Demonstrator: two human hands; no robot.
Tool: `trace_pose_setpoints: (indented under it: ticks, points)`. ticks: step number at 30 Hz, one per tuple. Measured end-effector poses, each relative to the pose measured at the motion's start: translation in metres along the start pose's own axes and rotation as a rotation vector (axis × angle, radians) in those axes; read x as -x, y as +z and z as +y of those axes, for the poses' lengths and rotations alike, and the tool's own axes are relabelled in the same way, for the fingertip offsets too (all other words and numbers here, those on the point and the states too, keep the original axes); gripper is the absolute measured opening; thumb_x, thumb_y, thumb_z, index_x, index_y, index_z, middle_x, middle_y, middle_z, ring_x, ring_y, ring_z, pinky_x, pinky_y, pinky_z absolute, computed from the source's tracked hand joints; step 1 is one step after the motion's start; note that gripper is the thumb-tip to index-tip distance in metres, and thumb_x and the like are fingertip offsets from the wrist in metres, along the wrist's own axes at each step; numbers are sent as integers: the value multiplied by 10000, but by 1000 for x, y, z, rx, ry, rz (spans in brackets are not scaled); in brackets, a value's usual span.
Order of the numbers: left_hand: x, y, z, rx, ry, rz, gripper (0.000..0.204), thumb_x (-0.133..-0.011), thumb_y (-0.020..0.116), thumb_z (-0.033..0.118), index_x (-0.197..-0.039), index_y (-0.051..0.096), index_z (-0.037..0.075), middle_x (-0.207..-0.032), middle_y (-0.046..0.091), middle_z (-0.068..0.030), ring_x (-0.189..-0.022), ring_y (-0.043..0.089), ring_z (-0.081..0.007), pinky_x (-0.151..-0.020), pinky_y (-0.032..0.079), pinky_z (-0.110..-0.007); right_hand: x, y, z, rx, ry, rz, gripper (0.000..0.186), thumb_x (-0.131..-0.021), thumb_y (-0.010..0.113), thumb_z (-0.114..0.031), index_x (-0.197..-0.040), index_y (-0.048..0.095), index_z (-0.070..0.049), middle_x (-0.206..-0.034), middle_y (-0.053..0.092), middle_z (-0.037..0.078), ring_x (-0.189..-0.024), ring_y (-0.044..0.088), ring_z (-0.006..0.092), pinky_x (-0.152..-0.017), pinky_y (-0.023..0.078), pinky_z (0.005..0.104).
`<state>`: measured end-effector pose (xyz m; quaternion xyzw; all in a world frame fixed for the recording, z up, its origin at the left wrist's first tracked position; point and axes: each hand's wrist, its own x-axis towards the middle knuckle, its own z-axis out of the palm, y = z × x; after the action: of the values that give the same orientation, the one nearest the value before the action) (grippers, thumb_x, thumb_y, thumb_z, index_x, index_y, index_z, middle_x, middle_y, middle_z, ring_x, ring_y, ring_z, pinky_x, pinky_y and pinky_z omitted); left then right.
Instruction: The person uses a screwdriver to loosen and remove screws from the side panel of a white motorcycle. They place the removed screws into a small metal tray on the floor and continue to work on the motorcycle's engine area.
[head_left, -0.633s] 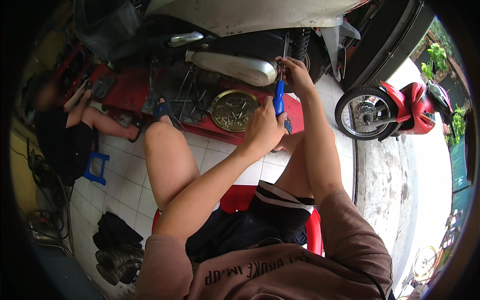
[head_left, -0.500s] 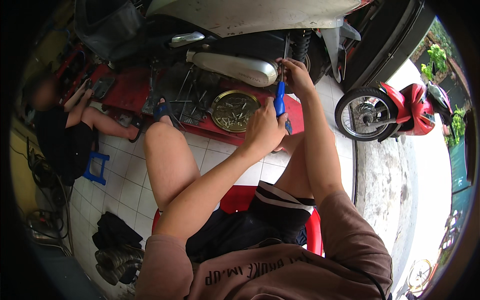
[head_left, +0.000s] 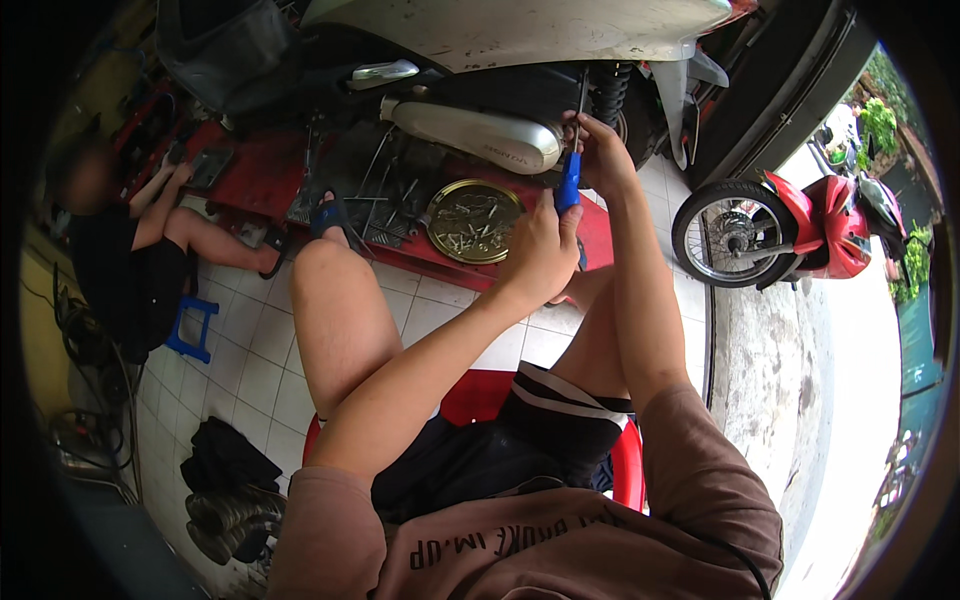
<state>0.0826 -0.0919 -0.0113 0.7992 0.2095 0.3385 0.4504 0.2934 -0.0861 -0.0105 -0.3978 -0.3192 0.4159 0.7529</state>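
Note:
My left hand (head_left: 535, 252) is closed round the blue handle of a screwdriver (head_left: 569, 180). The tool points away from me, toward the rear of a scooter (head_left: 500, 38) with pale body panels. At the screwdriver's metal shaft, the fingers of my right hand (head_left: 604, 158) are pinched together. Just left of them lies the silver oblong casing (head_left: 475, 133) on the scooter's side. A black coil spring (head_left: 609, 95) stands just beyond my right fingers. The screwdriver's tip and whatever it meets are too small to make out.
A round brass-coloured tray (head_left: 440, 244) of small metal parts rests on the red platform (head_left: 265, 170) under the scooter. Several hand tools lie left of it. A co-worker (head_left: 105, 235) sits at far left by a blue stool (head_left: 192, 330). A red motorbike (head_left: 820, 225) stands at right.
My left hand and the screwdriver have shifted slightly farther away and to the right. My right hand stays at the shaft. The view has moved a little.

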Motion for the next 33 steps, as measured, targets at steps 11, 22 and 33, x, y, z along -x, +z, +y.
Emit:
trace_pose_setpoints:
  ticks: [11, 22, 33]
  points:
    - [-22, -19, 13, 376, -10, 68, 477, -1019, 300, 402, -868, 519, 5, -554, 466, -1, -381, 449, -80, -338, 331, -242, 35, 43, -10, -351, 184, -346, 345, -895, 605, -163, -1165, 526, 37, -1074, 591, 112, -731, 535, 99, -640, 454, 203]
    - [-19, -44, 23, 30, 271, 165, 349, -954, 498, 266, -1110, 499, -46, -722, 557, -130, -512, 548, -187, -458, 449, -330, 45, 46, 3, -229, 105, -15, 250, -860, 693, -270, -739, 555, -100, -656, 463, -37, -536, 399, 46, -466, 334, 178]
    - [-15, -51, 30, -298, 187, 100, 300, -931, 524, 202, -814, 570, -71, -630, 599, -172, -536, 615, -315, -501, 488, -379, 51, 68, 23, -645, 57, -278, 319, -883, 633, -110, -1141, 517, 37, -1120, 582, 161, -607, 474, 51, -582, 449, 176]
